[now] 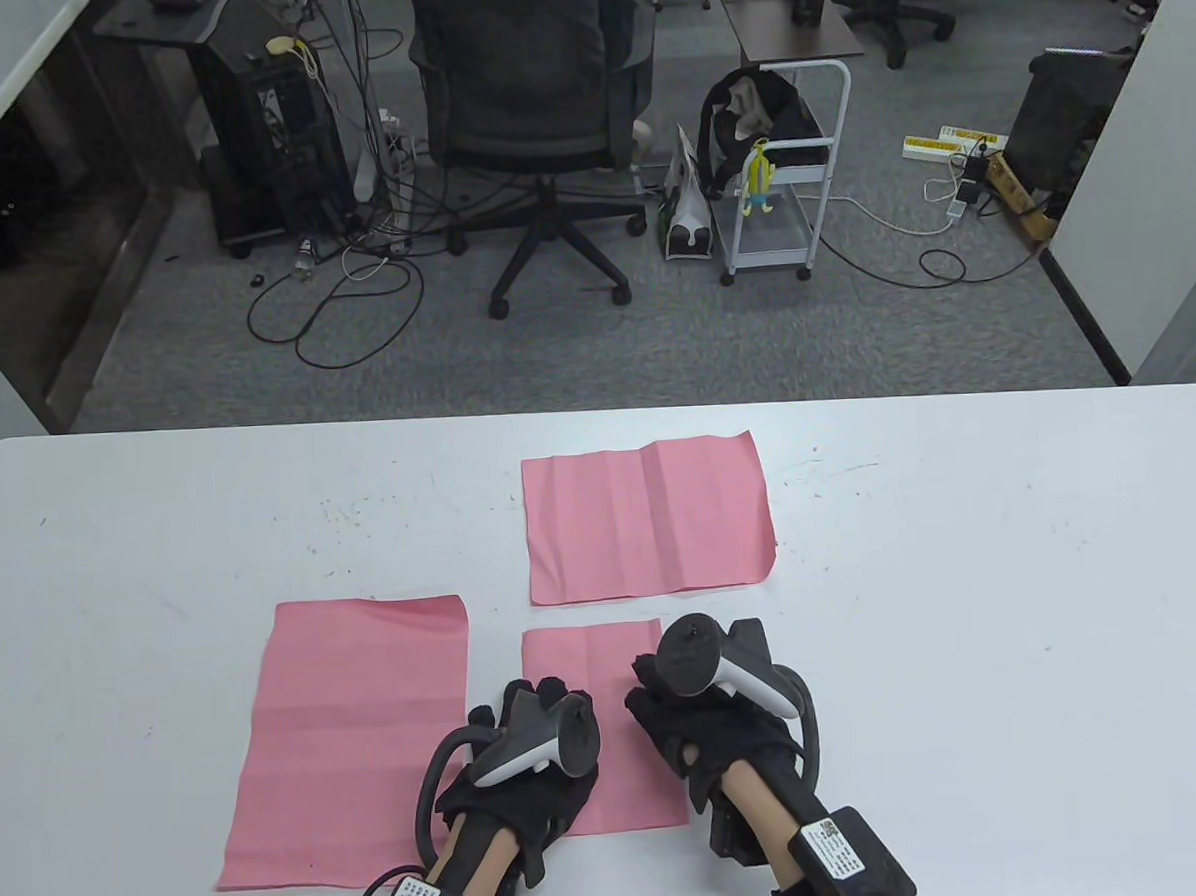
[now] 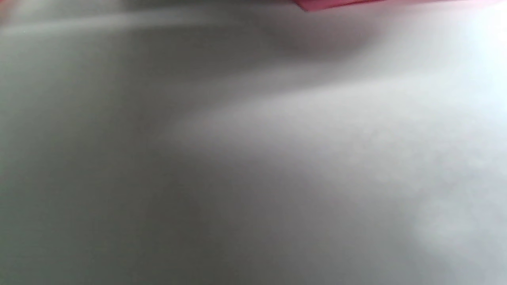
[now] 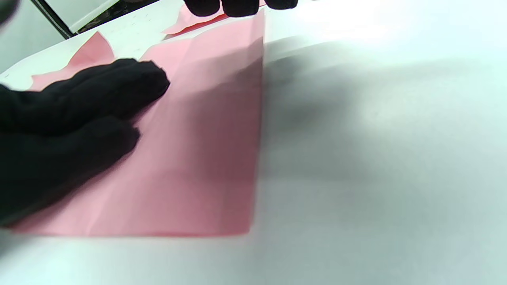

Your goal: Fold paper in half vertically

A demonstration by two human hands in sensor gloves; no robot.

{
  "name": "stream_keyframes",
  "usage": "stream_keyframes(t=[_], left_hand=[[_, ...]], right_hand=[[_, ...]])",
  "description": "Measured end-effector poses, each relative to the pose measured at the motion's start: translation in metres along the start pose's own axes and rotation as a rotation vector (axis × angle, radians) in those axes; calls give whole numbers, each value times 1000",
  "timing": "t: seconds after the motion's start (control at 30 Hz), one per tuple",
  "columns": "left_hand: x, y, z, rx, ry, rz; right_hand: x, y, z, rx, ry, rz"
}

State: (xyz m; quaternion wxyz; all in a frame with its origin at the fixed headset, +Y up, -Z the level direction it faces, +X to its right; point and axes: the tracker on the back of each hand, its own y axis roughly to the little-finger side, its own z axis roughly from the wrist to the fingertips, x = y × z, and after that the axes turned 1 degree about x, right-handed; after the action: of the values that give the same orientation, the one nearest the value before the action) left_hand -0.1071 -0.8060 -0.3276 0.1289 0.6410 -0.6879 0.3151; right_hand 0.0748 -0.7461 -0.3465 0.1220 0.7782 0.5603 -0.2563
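A narrow folded pink paper (image 1: 592,669) lies near the table's front edge, between my hands. My left hand (image 1: 531,707) rests flat on its left part, and its black fingers (image 3: 91,99) show pressing on the sheet (image 3: 198,158) in the right wrist view. My right hand (image 1: 663,700) sits on the paper's right edge, and its fingertips (image 3: 237,6) touch the sheet near its far right corner. Neither hand grips anything. The left wrist view is blurred and shows only the table and a pink strip (image 2: 376,3) at the top.
A larger pink sheet (image 1: 358,736) lies flat to the left of my hands. Another creased pink sheet (image 1: 647,516) lies further back at the middle. The white table (image 1: 966,599) stretches to the right. An office chair (image 1: 530,101) stands beyond the table.
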Motion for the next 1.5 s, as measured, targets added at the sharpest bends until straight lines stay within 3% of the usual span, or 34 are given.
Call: stream_keyframes(t=[0.27,0.33,0.77,1.37,1.5], left_hand=[[0,0,0,1,0,-2],[0,0,0,2,1,-4],[0,1,0,3,4,-9],[0,1,0,3,9,-11],[0,1,0,3,9,-12]], right_hand=[[-28,-6,3,-39,-64,-126],[-30,-6,4,-42,-27,-138],[-32,-8,2,-43,-56,-133],[-68,-11,-61,15,-92,-201],[-71,-9,-63,22,-84,-190]])
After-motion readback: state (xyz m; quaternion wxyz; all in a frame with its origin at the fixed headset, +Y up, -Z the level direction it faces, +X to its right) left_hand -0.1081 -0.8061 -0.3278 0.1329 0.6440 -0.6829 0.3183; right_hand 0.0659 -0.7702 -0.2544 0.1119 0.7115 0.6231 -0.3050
